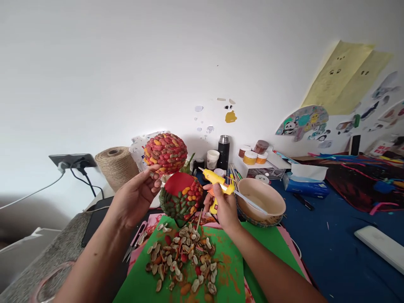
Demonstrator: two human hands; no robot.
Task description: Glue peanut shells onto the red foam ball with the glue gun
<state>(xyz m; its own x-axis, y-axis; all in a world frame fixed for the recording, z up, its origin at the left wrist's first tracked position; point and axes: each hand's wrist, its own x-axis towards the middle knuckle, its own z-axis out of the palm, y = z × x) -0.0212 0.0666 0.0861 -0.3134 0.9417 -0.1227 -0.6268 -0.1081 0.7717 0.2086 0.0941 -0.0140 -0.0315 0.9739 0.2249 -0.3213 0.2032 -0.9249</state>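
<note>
My right hand (224, 206) is wrapped round the grip of a yellow hot glue gun (217, 180). A long pale glue stick sticks out of its back, and its nozzle points up and left. My left hand (135, 195) pinches a small peanut shell (153, 174) at its fingertips, partly hidden by the fingers. Just beyond that hand is a ball covered in red and orange shells (167, 152). Below it, near both hands, sits a second round form (181, 198) with green, orange and red shells and a bare red patch. Loose peanut shells (176, 261) lie on green paper (230, 261).
A twine spool (114, 166) stands at left, near scissors (135, 240). A beige bowl (265, 195) is right of the glue gun. Behind stand a black flask (224, 151), a white cup (212, 160) and paint jars (250, 157). A tissue pack (304, 185) lies at right.
</note>
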